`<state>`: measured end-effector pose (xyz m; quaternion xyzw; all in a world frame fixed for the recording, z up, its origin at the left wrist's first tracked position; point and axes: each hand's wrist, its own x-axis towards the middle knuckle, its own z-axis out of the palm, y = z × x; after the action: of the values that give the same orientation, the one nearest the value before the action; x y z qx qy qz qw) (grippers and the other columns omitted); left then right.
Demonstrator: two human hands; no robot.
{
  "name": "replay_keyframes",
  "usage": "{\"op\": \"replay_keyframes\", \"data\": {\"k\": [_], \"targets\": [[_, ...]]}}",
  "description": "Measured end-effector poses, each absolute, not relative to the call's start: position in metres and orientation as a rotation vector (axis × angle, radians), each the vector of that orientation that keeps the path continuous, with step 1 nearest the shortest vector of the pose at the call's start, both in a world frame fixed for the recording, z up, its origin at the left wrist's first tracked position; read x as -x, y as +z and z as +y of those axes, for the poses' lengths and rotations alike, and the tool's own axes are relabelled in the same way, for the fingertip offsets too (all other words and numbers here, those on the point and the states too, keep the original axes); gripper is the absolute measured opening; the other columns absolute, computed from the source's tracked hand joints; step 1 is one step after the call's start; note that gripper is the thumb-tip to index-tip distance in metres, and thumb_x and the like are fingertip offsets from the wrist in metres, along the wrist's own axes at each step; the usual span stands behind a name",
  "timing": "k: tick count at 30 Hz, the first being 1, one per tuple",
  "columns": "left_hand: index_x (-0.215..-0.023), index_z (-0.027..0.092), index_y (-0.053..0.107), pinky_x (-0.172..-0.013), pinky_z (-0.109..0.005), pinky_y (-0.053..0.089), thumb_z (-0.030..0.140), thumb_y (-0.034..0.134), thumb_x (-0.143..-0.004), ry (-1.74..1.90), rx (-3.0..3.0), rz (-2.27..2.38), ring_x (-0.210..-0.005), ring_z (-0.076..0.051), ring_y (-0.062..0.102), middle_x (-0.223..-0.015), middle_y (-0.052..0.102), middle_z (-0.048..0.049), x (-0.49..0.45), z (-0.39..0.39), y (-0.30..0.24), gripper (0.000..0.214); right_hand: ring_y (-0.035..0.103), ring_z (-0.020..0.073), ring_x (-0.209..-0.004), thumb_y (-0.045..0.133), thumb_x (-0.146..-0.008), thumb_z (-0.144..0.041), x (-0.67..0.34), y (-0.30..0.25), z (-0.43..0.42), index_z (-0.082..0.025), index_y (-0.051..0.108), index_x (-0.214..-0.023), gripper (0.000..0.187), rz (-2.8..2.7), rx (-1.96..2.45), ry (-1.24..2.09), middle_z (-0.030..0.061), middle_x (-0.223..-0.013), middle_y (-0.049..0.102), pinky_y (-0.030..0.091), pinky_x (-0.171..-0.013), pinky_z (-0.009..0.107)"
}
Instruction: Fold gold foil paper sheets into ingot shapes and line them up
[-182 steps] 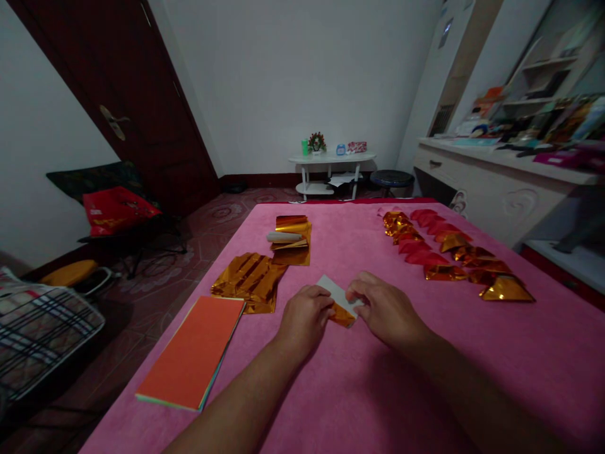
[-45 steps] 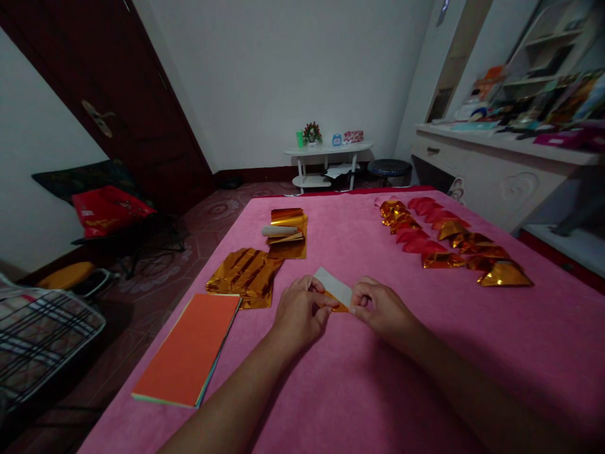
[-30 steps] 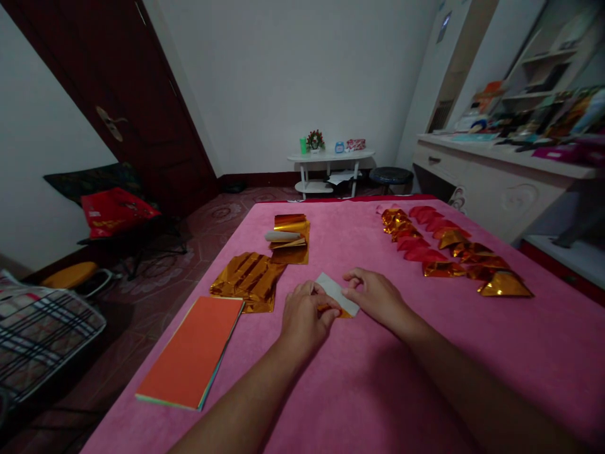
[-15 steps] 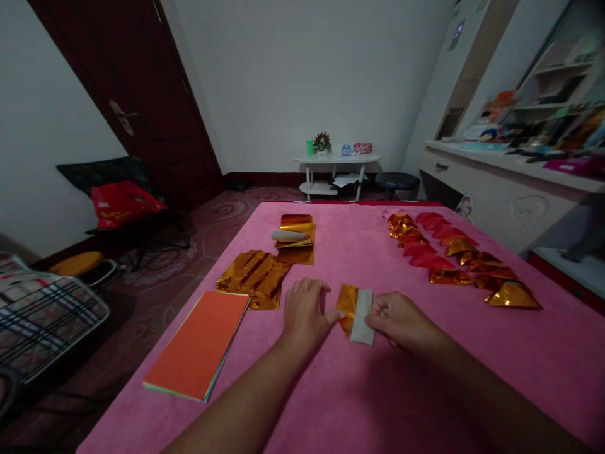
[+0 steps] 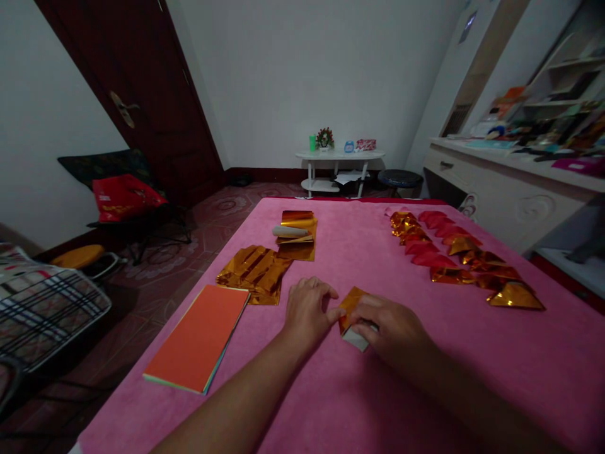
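Note:
A small sheet of gold foil paper [image 5: 350,304] with a pale grey back lies on the pink cloth in front of me, partly folded. My left hand [image 5: 309,309] rests flat on the cloth to its left, fingers apart, its thumb tip pressing the sheet's left edge. From the right, my right hand [image 5: 390,325] covers much of the sheet, with fingers and thumb closed on the folded part. A strip of the grey side [image 5: 355,339] shows under that hand; the rest is hidden.
A fanned stack of gold foil sheets [image 5: 255,274], more foil with a grey roll [image 5: 290,232] and an orange paper pad [image 5: 201,337] lie at left. Rows of folded gold and red pieces [image 5: 454,249] run along the right. The pink-covered table [image 5: 293,403] fills the foreground.
My right hand has moved slightly left over the sheet, turning its grey flap and covering more of it. My left hand stays beside the sheet's left edge.

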<state>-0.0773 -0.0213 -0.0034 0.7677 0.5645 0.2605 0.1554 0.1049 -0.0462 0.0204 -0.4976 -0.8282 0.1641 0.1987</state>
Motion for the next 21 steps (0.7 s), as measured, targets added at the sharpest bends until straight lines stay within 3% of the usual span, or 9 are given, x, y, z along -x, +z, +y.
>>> {"op": "replay_keyframes", "data": {"k": [7,14,18,21], "targets": [[-0.080,0.028,0.070,-0.079,-0.031,0.036,0.026,0.073,-0.072,0.761,-2.227,1.407,-0.091,-0.019,0.053,-0.087,0.062,0.0009,0.077,-0.021,-0.003,0.009,0.056,0.0150,-0.075,0.056,-0.076,-0.013,-0.108,-0.004,-0.041,-0.023,0.069,-0.076,0.016,-2.204,1.334,0.674,0.0004,-0.080,0.063,0.039,-0.066,0.026],[-0.074,0.025,0.070,-0.080,-0.030,0.036,0.033,0.076,-0.068,0.761,-2.202,1.331,-0.090,-0.018,0.053,-0.088,0.061,0.0009,0.081,-0.018,-0.005,0.011,0.056,0.0149,-0.078,0.057,-0.074,-0.012,-0.116,0.014,-0.047,-0.021,0.067,-0.087,0.018,-2.155,1.219,0.961,0.0009,-0.086,0.061,0.042,-0.069,0.025],[-0.072,0.022,0.068,-0.079,-0.029,0.037,0.025,0.077,-0.067,0.804,-2.227,1.314,-0.090,-0.018,0.053,-0.087,0.060,-0.0001,0.078,-0.022,-0.006,0.010,0.054,0.0195,-0.097,0.077,-0.057,-0.014,-0.128,0.023,-0.052,-0.022,0.063,-0.099,0.045,-2.286,1.044,1.097,0.0017,-0.104,0.058,0.042,-0.082,0.027],[-0.071,0.020,0.067,-0.077,-0.028,0.037,0.020,0.073,-0.070,0.814,-2.247,1.248,-0.085,-0.017,0.053,-0.082,0.060,-0.0003,0.077,-0.023,-0.006,0.006,0.054,0.0171,-0.095,0.068,-0.066,-0.009,-0.130,0.018,-0.053,-0.022,0.064,-0.092,0.029,-2.257,1.038,1.051,0.0024,-0.104,0.057,0.042,-0.078,0.026]]}}
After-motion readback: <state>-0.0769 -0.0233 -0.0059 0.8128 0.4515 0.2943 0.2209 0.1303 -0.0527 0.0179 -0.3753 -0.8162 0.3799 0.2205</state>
